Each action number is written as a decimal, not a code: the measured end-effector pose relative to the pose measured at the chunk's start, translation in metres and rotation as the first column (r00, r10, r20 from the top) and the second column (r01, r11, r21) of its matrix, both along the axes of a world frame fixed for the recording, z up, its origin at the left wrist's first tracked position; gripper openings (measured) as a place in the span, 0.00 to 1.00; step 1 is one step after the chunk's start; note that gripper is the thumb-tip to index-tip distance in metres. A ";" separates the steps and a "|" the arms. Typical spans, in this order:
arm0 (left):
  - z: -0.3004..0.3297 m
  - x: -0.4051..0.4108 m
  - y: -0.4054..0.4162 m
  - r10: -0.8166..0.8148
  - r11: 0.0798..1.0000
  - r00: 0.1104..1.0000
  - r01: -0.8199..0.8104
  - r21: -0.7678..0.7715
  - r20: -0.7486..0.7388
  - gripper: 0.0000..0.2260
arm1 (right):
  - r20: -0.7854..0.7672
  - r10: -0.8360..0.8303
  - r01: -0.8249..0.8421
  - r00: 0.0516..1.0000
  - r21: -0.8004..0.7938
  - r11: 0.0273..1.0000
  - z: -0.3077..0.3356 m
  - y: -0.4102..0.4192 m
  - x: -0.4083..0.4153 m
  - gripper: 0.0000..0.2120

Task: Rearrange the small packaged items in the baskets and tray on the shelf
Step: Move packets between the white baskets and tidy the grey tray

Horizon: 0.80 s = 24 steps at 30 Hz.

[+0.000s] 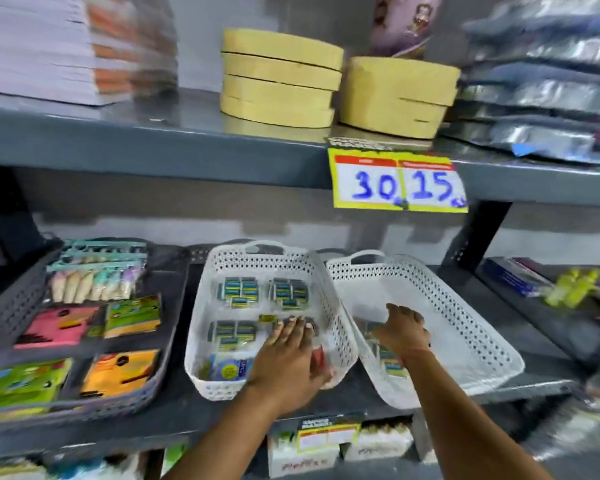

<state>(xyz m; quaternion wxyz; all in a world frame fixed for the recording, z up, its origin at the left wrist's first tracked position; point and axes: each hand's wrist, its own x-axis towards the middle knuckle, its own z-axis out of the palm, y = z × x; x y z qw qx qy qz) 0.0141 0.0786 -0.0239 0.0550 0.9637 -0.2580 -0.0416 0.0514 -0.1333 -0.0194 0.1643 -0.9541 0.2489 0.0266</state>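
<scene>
- Packets (pixel 238 291) of small blue-and-yellow items, laid flat in tidy clusters on the floor of the middle white basket (pixel 201 348); spaced apart, probably so each stays readable from the front.
- Blue-labelled packet (pixel 227 367) at the near end of that basket, apart from the clusters, seemingly not yet sorted.
- Left hand (pixel 288 355) pressed palm-down over the near right cluster, grip open with fingers spread flat; likely steadying or sliding packets, not lifting.
- Second white basket (pixel 465 327) just beside on the right, tilted toward the front edge of the shelf (pixel 368 400), mostly bare inside.
- Right hand (pixel 404 329) reaching into its near left corner, over a few striped packets (pixel 392 362); fingers curled downward, but cannot tell whether the grip is closed on anything.
- Dark tray (pixel 11 306) to the left, holding larger colourful packs in rows; untouched.
- Upper shelf carrying round tan boxes (pixel 281 77), yellow price tag (pixel 397 183) hanging from its edge.
</scene>
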 end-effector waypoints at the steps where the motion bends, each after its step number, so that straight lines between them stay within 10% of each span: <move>1: 0.001 -0.002 0.000 0.007 1.000 1.000 -0.007 0.019 -0.003 0.35 | -0.057 0.018 -0.019 0.998 -0.001 1.000 -0.004 -0.006 -0.001 0.28; 13: -0.004 -0.004 0.011 0.041 0.997 0.997 -0.044 0.057 0.060 0.37 | -0.333 0.119 -0.198 0.936 -0.216 0.956 0.003 -0.021 0.008 0.29; 20: -0.006 -0.004 0.061 0.064 0.996 0.996 -0.068 0.055 0.068 0.62 | 0.045 0.011 -0.003 0.999 -0.187 0.982 0.032 0.013 0.028 0.33; 24: -0.004 -0.007 0.098 0.149 0.987 0.973 -0.158 0.039 0.179 0.61 | 0.151 0.187 -0.167 0.971 -0.135 0.977 0.044 0.081 0.050 0.34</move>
